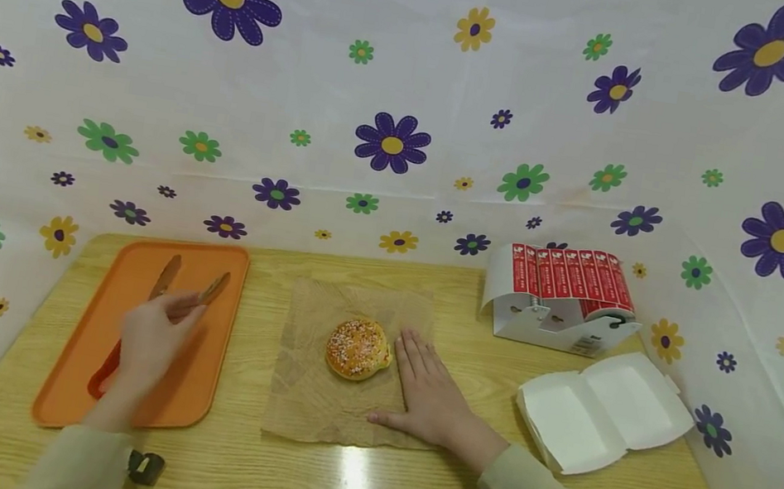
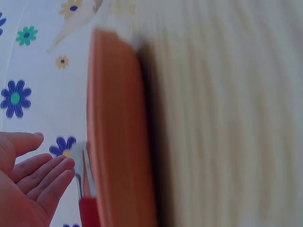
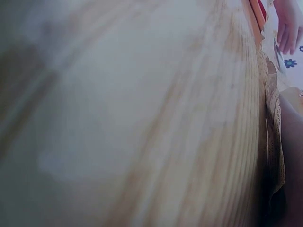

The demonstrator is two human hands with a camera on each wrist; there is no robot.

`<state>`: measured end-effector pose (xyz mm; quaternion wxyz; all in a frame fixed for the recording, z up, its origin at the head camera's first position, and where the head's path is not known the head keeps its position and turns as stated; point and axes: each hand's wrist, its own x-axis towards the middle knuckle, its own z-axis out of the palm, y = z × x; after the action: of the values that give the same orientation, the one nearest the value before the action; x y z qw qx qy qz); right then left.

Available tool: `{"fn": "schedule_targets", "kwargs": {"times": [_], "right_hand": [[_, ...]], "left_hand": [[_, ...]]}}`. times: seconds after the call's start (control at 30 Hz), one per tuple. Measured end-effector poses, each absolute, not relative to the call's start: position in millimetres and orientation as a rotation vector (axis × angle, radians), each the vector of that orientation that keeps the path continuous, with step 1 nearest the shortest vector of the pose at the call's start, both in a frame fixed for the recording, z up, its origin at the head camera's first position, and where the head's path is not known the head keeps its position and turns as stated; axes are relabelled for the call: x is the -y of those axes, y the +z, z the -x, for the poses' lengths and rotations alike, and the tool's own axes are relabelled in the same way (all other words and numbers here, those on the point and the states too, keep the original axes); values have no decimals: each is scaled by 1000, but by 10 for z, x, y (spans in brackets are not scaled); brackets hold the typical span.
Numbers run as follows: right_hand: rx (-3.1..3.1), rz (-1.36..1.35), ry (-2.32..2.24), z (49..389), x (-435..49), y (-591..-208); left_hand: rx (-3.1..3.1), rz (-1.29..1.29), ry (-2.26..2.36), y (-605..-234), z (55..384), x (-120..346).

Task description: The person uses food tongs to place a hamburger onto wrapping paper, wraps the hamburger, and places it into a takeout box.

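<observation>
My left hand (image 1: 153, 336) is over the orange tray (image 1: 199, 385), above a pair of tongs (image 1: 105, 373) with a red handle and metal arms spread apart. In the left wrist view, its fingers (image 2: 45, 177) are straight and stand apart from the tongs (image 2: 89, 210). My right hand (image 1: 431, 396) lies flat on the right side of a sheet of brown paper (image 1: 298, 398), fingers straight. Left of those fingertips, a round golden bun (image 1: 358, 348) with pale sprinkles sits on the paper, some yellow-green showing at its right edge.
At the right, a white clamshell box (image 1: 566, 419) stands with its lid open. Behind it is a white dispenser (image 1: 546, 329) holding several red packets (image 1: 568, 273). A flowered white sheet (image 1: 324, 85) encloses the back and sides of the wooden table (image 1: 238, 482).
</observation>
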<state>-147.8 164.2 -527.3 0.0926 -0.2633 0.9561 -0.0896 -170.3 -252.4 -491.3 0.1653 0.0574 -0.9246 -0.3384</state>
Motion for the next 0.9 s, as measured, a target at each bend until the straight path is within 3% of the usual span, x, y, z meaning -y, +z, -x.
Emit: {"fn": "schedule_targets", "kwargs": {"times": [0.9], "right_hand": [[-2862, 798, -298, 1446, -1636, -5234]], "left_hand": [[2731, -3, -1200, -5014, 2107, 1522]]}}
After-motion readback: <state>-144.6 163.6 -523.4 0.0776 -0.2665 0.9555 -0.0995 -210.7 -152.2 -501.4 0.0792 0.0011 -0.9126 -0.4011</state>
